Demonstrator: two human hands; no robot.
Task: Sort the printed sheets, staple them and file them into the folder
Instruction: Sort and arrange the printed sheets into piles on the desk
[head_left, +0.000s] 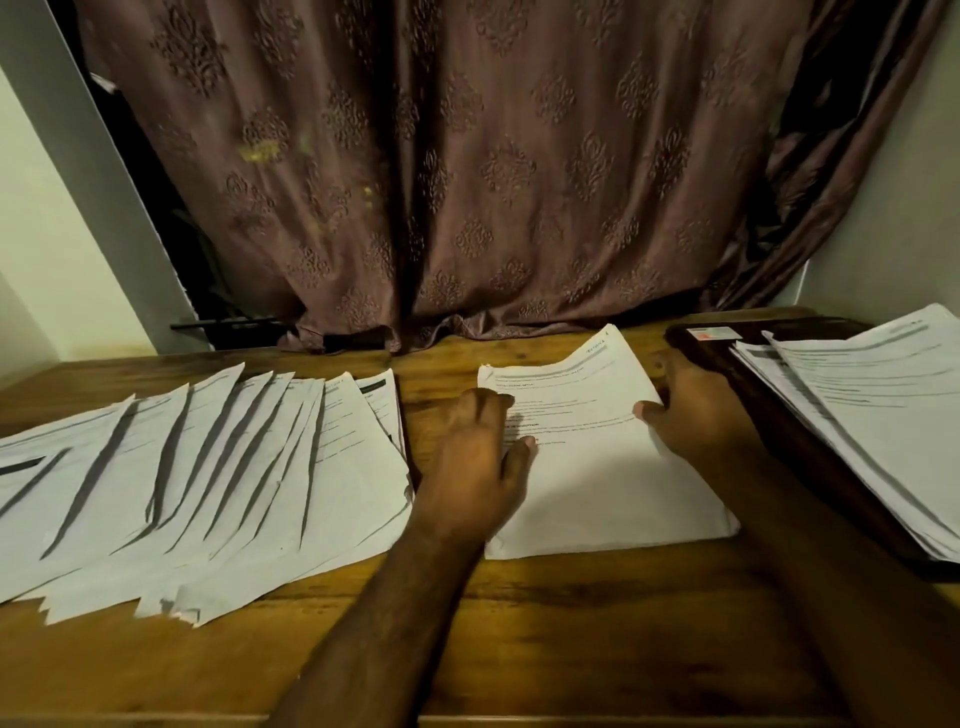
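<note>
Hands work a small stack of printed sheets (597, 467) at the middle of the wooden table (519, 623). Left hand (480, 457) rests on the stack's left edge, fingers loosely bent on the paper. Right hand (691, 410) grips the right edge, thumb on top. Fanned sheets (208, 478) cover the table's left side. Another pile (872, 410) lies on a dark folder (737, 364) at the right edge. Patterned curtain (467, 182) hangs behind the far edge.

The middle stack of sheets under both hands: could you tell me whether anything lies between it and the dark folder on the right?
Nothing visible does. The middle stack, touched by the left hand and right hand, is separated from the folder only by bare table.
</note>
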